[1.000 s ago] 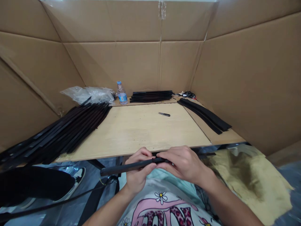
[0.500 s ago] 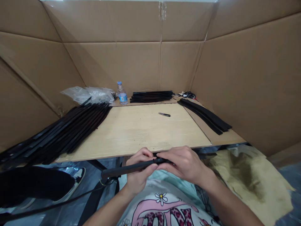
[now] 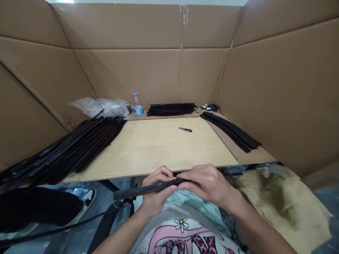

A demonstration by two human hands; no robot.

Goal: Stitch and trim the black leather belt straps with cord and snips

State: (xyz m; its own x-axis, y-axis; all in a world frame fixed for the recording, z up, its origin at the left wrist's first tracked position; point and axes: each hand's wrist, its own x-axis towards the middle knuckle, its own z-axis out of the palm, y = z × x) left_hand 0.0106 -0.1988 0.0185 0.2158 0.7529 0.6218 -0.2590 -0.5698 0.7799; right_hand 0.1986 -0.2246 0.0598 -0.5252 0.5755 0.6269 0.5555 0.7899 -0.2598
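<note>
Matt black rubbery strip, smooth pale wood tabletop, brown corrugated cardboard walls, glossy clear plastic bottle.

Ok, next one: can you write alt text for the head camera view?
The left hand and right hand hold a long black strip just off the near edge of a pale wooden table. Piled black strips lie at its left, a small knife lies on it, and a water bottle stands beyond, before cardboard walls.

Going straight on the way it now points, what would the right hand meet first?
The left hand, probably, along the black strip both hands hold; depth is hard to judge from this view.
</note>
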